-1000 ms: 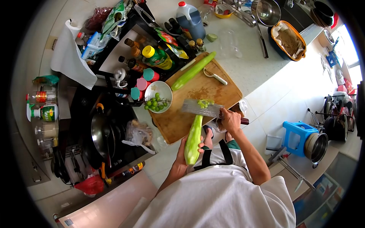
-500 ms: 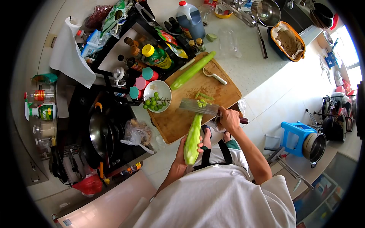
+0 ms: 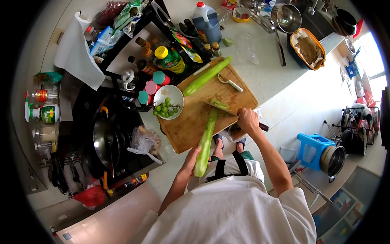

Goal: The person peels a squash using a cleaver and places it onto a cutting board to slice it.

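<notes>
My left hand [image 3: 190, 161] is wrapped round the lower part of a long, peeled green gourd [image 3: 206, 145]. The gourd's far end rests over the cutting board [image 3: 185, 136]; its near end sticks out toward my body. In my right hand [image 3: 247, 120] is the dark handle of a cleaver [image 3: 230, 111], its blade turned nearly edge-on at the gourd's far tip. Small green cut pieces [image 3: 219, 104] lie beside the blade. A second peeled gourd [image 3: 208, 76] rests along the board's far edge, near a white-handled peeler [image 3: 231, 83].
A white bowl of green grapes [image 3: 172, 96] stands left of the board. Behind it are colour-lidded jars [image 3: 161, 78] and sauce bottles [image 3: 170, 59] on a black rack. A wok [image 3: 102, 138] sits on the stove at left. A lined orange basket [image 3: 307, 46] stands far right on the counter.
The cleaver blade has tilted from showing its flat face to nearly edge-on. My left hand and the held gourd have shifted slightly left.
</notes>
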### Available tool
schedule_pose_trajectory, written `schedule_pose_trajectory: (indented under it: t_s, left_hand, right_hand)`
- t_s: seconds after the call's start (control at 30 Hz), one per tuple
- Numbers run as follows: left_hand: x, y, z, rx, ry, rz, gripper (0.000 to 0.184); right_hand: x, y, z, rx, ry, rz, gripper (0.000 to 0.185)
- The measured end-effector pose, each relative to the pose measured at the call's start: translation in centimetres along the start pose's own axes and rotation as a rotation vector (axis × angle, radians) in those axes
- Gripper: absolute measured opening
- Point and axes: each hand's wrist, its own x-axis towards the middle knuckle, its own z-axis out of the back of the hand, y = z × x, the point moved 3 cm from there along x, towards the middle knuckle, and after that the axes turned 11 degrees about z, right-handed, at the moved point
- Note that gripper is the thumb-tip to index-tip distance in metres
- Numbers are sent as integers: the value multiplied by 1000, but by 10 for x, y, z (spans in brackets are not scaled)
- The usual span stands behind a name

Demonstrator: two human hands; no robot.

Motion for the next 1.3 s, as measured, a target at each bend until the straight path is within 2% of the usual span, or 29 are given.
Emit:
schedule_pose_trajectory:
  t_s: [0.03,0.13,0.2,0.27,0.33,0.37,0.47,0.5,0.6,0.7,1.0,1.3]
  left_hand:
    - [-3,-6,1,197,-112,-29,46]
    - [-1,-9,6,286,-170,-132,52]
    - [3,-10,9,271,-140,-110,53]
    - [5,-13,6,261,-124,-94,51]
    - [3,-20,-6,170,-69,-86,46]
    - [2,-22,-10,126,-42,-81,44]
    - [12,-13,-5,117,91,-105,39]
    - [6,-19,-15,19,199,-113,36]
    - [12,-12,-7,276,-20,-189,39]
    - [9,-15,-20,183,-103,-134,41]
    - [15,-15,-25,136,-66,-87,37]
    - [9,-22,-35,183,-24,-158,47]
  right_hand:
    - [-1,1,1,2,-16,2,22]
    - [-17,14,11,85,-78,48,20]
    - [-31,30,14,132,-45,53,24]
    - [-47,46,6,228,-145,148,30]
    - [-61,62,1,296,-186,226,38]
    - [-67,68,-2,257,-156,257,50]
    - [-78,85,9,198,-86,359,58]
    - [-80,89,12,212,-134,386,63]
    - [-81,89,12,262,-151,417,64]
    - [-79,86,9,213,-148,391,62]
    - [-74,77,0,234,-149,356,59]
    - [-71,71,2,187,-184,363,54]
